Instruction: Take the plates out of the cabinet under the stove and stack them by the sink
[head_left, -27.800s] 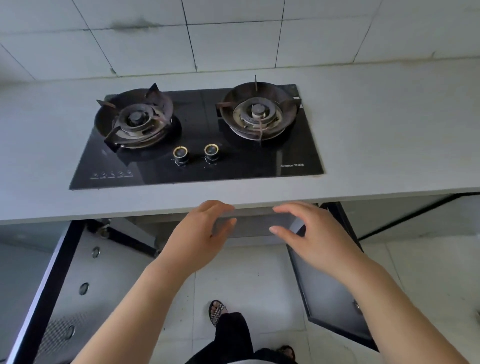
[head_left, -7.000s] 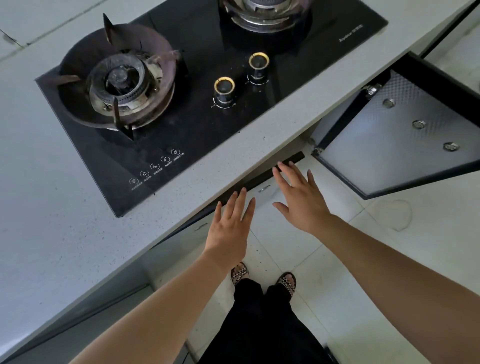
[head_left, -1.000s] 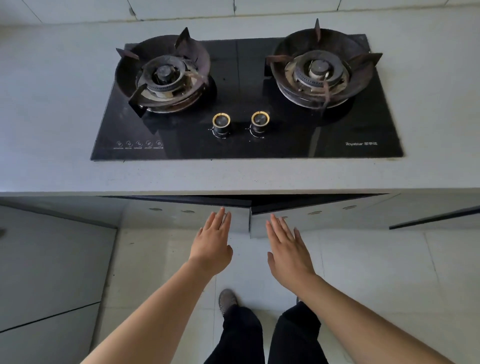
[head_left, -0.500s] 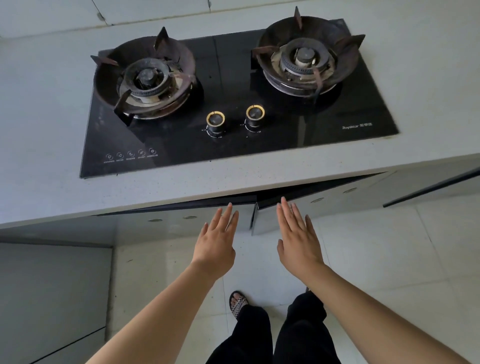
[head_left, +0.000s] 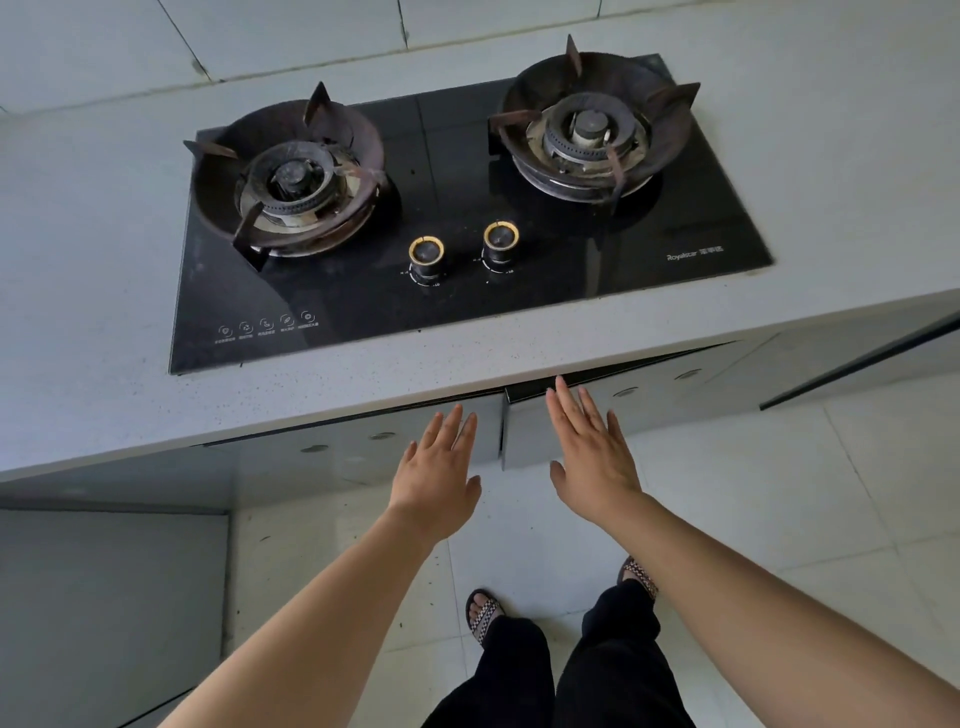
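A black two-burner gas stove (head_left: 457, 291) is set into the grey counter (head_left: 831, 171). Beneath it, the two grey cabinet doors (head_left: 524, 431) stand almost closed, meeting at a narrow seam. My left hand (head_left: 441, 467) is flat and empty, fingers on the left door near the seam. My right hand (head_left: 592, 452) is likewise flat and empty, fingers reaching the top edge of the right door. No plates and no sink are in view.
Another grey cabinet front (head_left: 104, 597) stands at lower left. The pale tiled floor (head_left: 779, 493) lies below, with my sandalled feet (head_left: 483, 613) and dark trousers on it. A dark door edge (head_left: 857, 364) shows at right.
Both cabinet doors have swung nearly closed since several seconds ago. Over the last second my hands have stayed flat against the doors and pushed slightly forward; the camera view has tilted.
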